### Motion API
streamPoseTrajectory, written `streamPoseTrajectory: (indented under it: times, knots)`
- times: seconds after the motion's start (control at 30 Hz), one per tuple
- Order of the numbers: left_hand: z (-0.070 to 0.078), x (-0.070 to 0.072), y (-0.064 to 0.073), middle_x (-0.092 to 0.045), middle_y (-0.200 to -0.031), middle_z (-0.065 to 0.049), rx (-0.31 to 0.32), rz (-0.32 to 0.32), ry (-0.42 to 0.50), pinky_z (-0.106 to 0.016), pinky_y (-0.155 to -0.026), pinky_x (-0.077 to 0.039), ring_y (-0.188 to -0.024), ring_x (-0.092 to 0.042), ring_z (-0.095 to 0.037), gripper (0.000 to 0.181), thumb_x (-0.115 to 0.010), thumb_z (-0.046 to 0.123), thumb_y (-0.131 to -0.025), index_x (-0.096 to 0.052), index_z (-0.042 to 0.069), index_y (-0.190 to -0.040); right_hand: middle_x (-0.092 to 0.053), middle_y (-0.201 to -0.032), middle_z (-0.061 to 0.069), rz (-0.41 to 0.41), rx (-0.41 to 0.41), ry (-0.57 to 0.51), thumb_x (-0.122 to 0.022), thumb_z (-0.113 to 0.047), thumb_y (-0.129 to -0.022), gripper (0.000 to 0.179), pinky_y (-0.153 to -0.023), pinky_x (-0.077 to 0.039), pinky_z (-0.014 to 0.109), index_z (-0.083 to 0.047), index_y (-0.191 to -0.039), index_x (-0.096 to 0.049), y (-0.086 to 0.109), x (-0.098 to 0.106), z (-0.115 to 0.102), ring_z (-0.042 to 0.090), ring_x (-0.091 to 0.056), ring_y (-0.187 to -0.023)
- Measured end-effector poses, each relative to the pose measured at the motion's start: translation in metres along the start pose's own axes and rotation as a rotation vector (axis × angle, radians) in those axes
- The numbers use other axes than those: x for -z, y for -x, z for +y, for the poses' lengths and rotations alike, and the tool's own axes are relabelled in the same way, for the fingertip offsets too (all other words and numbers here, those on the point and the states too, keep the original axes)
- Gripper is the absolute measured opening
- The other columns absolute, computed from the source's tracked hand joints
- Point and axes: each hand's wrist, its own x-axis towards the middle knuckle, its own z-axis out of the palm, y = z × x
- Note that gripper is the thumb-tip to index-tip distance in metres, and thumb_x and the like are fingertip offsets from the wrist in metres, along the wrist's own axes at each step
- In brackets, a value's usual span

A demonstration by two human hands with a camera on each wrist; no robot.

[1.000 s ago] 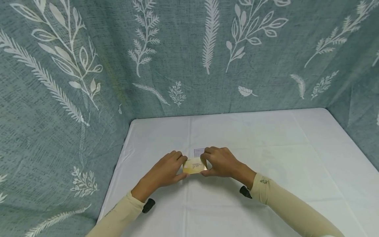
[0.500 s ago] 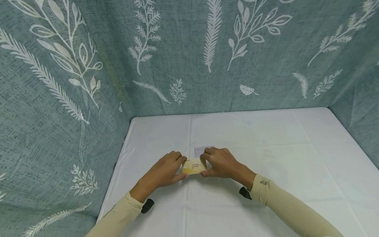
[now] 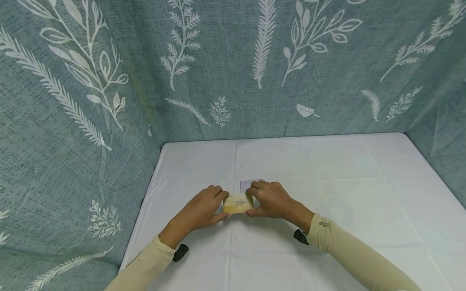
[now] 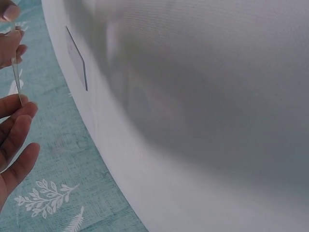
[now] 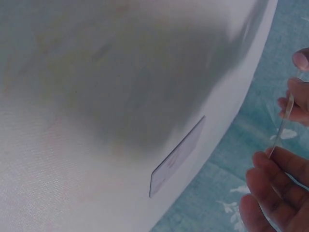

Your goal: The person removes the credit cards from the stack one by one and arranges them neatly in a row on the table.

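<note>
A small pale-yellow and white card (image 3: 238, 204) with dark script-like print is held up by both hands above the table. My left hand (image 3: 205, 208) pinches its left end with thumb and fingers, and my right hand (image 3: 271, 199) pinches the right end. Both wrist views catch the held card (image 4: 17, 79) nearly edge-on, as a thin strip between the fingers. Behind the right fingers, a pale lilac-white card (image 3: 245, 186) with a dark edge lies flat, partly covered in the head view. The right wrist view shows that flat card (image 5: 176, 157) whole, with faint reddish marks.
A white cloth covers the table (image 3: 327, 169), its left edge running beside the left arm. Green-grey curtains (image 3: 225, 72) with white leaf prints hang behind and at both sides. Black wrist devices (image 3: 180, 253) sit under both wrists.
The held card has shifted very slightly left and its glare has faded. A little more of the flat card shows behind the right hand. Both grips stay the same; the head view has shifted slightly.
</note>
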Motion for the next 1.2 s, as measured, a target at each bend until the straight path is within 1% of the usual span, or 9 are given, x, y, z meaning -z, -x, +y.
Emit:
streamPoseTrajectory:
  times: [0.27, 0.37, 0.53, 0.67, 0.77, 0.97, 1.2]
  knots:
    - [-0.002, 0.000, 0.004, -0.064, -0.108, -0.005, 0.026, -0.023, 0.027, -0.029, -0.076, -0.049, -0.088, -0.054, -0.017, 0.054, -0.079, 0.044, -0.085, -0.064, 0.005, -0.121, -0.064, -0.085, -0.005, 0.014, 0.004, 0.014, -0.081, -0.057, -0.076, 0.047, -0.050, -0.038, 0.020, -0.016, -0.099, -0.074, -0.002, -0.002, -0.002, 0.007, -0.054, -0.069]
    - [-0.002, 0.001, 0.007, -0.064, -0.108, -0.005, 0.029, -0.017, 0.026, -0.029, -0.076, -0.049, -0.089, -0.055, -0.017, 0.054, -0.080, 0.043, -0.085, -0.065, 0.006, -0.120, -0.064, -0.085, -0.005, 0.011, 0.005, 0.012, -0.080, -0.057, -0.076, 0.048, -0.049, -0.037, 0.019, -0.016, -0.099, -0.074, -0.003, -0.002, -0.005, 0.006, -0.051, -0.067]
    - [-0.003, 0.003, 0.010, -0.063, -0.107, -0.004, 0.048, 0.003, -0.015, -0.030, -0.075, -0.048, -0.088, -0.053, -0.017, 0.054, -0.080, 0.046, -0.083, -0.066, 0.009, -0.120, -0.062, -0.082, -0.005, 0.007, -0.002, 0.002, -0.081, -0.056, -0.076, 0.049, -0.047, -0.033, 0.018, -0.014, -0.101, -0.074, -0.005, -0.002, -0.009, 0.005, -0.045, -0.063]
    - [-0.003, 0.003, 0.012, -0.062, -0.107, -0.004, 0.059, 0.004, -0.006, -0.030, -0.077, -0.048, -0.089, -0.052, -0.017, 0.054, -0.080, 0.045, -0.083, -0.066, 0.009, -0.121, -0.061, -0.082, -0.005, -0.003, -0.012, 0.004, -0.081, -0.056, -0.075, 0.050, -0.047, -0.032, 0.019, -0.014, -0.101, -0.074, -0.006, -0.002, -0.011, 0.005, -0.044, -0.063]
    - [-0.003, 0.002, 0.012, -0.061, -0.108, -0.004, 0.057, 0.004, 0.009, -0.030, -0.078, -0.048, -0.090, -0.052, -0.017, 0.054, -0.080, 0.045, -0.083, -0.066, 0.008, -0.121, -0.062, -0.083, -0.005, -0.009, -0.015, 0.005, -0.081, -0.057, -0.075, 0.050, -0.047, -0.032, 0.019, -0.014, -0.102, -0.074, -0.006, -0.003, -0.012, 0.005, -0.045, -0.063]
    - [-0.006, 0.000, 0.014, -0.061, -0.108, -0.003, 0.047, 0.010, 0.006, -0.029, -0.080, -0.048, -0.093, -0.051, -0.017, 0.053, -0.081, 0.045, -0.083, -0.067, 0.010, -0.120, -0.062, -0.083, -0.004, -0.006, -0.018, -0.001, -0.082, -0.056, -0.075, 0.051, -0.047, -0.033, 0.020, -0.014, -0.102, -0.074, -0.005, -0.004, -0.014, 0.005, -0.045, -0.063]
    - [-0.005, -0.003, 0.017, -0.061, -0.108, -0.003, 0.013, 0.000, 0.039, -0.028, -0.079, -0.048, -0.092, -0.051, -0.017, 0.051, -0.081, 0.043, -0.083, -0.066, 0.009, -0.119, -0.058, -0.079, -0.006, -0.047, -0.041, -0.011, -0.081, -0.056, -0.075, 0.048, -0.047, -0.031, 0.019, -0.015, -0.099, -0.073, -0.001, -0.008, -0.019, 0.004, -0.042, -0.062]
